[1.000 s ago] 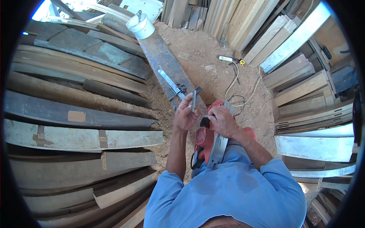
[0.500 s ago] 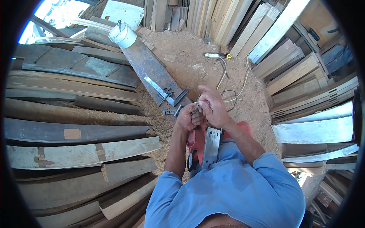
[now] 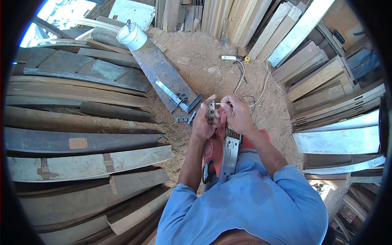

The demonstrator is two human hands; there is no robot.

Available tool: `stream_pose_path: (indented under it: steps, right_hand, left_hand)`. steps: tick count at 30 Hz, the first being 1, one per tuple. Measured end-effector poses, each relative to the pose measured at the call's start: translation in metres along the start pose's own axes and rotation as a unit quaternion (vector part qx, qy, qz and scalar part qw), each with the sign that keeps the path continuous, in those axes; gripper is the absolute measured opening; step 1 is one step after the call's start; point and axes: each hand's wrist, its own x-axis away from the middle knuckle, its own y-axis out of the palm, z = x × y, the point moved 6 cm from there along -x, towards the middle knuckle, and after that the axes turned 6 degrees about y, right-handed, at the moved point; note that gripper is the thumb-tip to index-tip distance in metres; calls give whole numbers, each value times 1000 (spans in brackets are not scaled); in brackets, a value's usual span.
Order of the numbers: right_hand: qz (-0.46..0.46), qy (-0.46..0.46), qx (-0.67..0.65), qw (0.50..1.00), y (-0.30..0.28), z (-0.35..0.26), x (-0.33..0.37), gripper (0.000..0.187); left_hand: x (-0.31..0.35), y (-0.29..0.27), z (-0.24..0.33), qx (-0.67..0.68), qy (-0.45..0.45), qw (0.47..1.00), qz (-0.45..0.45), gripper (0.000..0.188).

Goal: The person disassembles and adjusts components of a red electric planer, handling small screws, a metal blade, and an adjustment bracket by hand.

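Observation:
In my left hand [image 3: 202, 124] I hold a small metal bar [image 3: 210, 112] with several round bolt heads along its face. My right hand [image 3: 238, 114] pinches a thin pale rod [image 3: 219, 103], its tip close to the upper bolt; whether it touches cannot be told. Below both hands a red power tool, which looks like an electric planer [image 3: 217, 151], rests against my lap. Its flat metal sole plate [image 3: 229, 157] faces up. Part of the red body is hidden by my right forearm.
A long rusty board [image 3: 163, 69] carries a white bucket [image 3: 132, 37], a metal square-shaped tool [image 3: 179, 100] and a small dark slotted piece [image 3: 182, 119]. A power strip [image 3: 229, 58], cord [image 3: 241, 79] and yellow tape measure [image 3: 246, 59] lie on sawdust. Stacked planks [image 3: 81, 139] line both sides.
My left hand has turned, bringing the bolted face of the metal bar into view. Both hands have shifted slightly rightward, and the right hand now holds the thin rod level at the bar.

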Motion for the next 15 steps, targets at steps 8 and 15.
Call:
stream_pose_path:
  steps: [8,15]
  right_hand:
    - [66,-39,41,996,13,-2,0,8]
    - [11,-75,15,997,21,-5,3,7]
  left_hand:
    - [-2,-1,-1,-25,25,999,16,53]
    - [-1,4,-5,-51,-21,997,51,52]
